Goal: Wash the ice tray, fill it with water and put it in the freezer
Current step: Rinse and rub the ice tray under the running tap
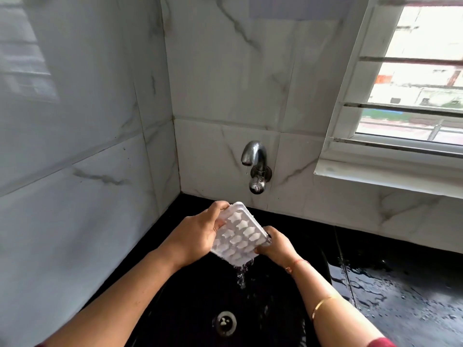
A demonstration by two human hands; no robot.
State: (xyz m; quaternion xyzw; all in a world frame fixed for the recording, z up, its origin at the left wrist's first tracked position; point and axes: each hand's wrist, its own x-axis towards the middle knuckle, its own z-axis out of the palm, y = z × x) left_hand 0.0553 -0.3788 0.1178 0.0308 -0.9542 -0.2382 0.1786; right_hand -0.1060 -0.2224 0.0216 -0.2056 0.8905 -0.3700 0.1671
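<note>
Clasps the white ice tray point(240, 236) with the left grip point(198, 236), fingers curled round its far left edge. Pinches the right edge with the right grip point(275, 244). Holds the tray tilted, moulded face toward the camera, one corner low, over the black sink point(190, 284) and just below the dripping wall tap point(255, 166). Spills water point(241, 274) from that low corner, above the drain point(225, 323). Wears a gold bangle point(322, 305) on the right forearm. Stands by a wet black tabletop point(400, 296) on the right, marbled tiles point(75, 121) behind, a barred window point(413, 71) upper right.
</note>
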